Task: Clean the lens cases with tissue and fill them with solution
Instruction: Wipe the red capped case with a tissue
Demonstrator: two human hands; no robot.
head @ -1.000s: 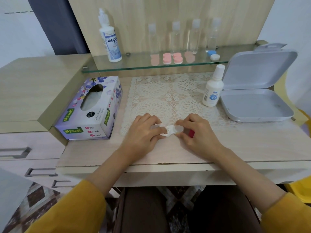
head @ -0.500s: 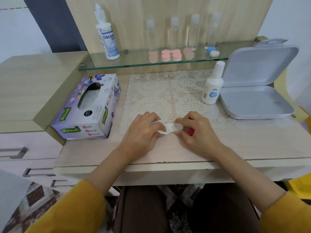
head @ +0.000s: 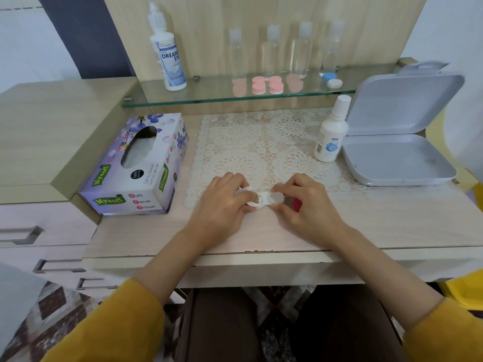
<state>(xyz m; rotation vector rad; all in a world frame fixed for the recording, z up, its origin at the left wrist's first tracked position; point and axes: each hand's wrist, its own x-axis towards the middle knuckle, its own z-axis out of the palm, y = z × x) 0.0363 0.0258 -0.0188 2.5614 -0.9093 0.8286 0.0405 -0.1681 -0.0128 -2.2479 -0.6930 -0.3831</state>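
At centre frame, the left hand pinches a tissue against the case, which the right hand grips: the wiping step. Filling likely comes next, calling for the bottle at right of centre.

mustard-yellow sleeves reach partway down both forearms, above dark brown trousers.

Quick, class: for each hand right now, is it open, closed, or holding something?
Left hand: closed, pinching a wad of tissue against the lens case.
Right hand: closed, gripping the lens case.
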